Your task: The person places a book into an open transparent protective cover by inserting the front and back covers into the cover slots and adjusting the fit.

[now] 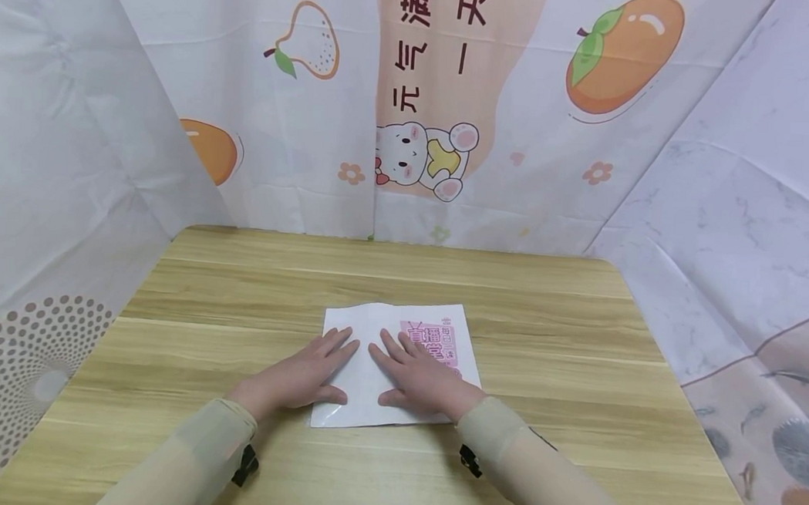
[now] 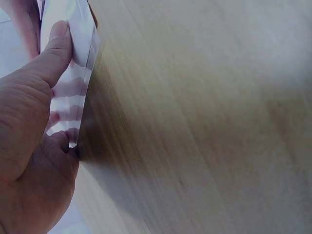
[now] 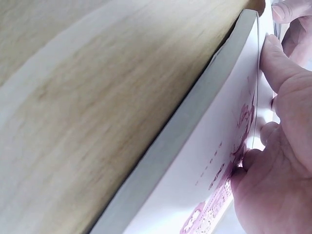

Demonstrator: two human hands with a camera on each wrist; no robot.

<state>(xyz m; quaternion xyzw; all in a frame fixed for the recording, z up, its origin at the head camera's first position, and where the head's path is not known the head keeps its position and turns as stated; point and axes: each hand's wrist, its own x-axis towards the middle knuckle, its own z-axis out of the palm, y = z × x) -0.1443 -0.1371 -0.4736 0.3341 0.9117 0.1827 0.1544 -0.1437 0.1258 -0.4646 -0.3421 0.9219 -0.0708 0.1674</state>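
Note:
A white book [image 1: 368, 366] lies spread on the wooden table, with pink lettering on its right part. The left part looks glossy, and a shiny clear edge [image 2: 90, 63] shows in the left wrist view. My left hand [image 1: 307, 374] rests on the left part, fingers extended and thumb apart. On the right part, near the middle fold, my right hand [image 1: 421, 377] presses down with spread fingers, covering some of the lettering. In the right wrist view the thick page block [image 3: 180, 131] shows along the book's near edge.
The wooden table [image 1: 271, 275] extends around the book on all sides. Behind it hangs a white cloth [image 1: 248, 81] printed with fruit, and patterned cloths hang at left and right. Black straps [image 1: 247, 465] sit at both wrists under pale sleeves.

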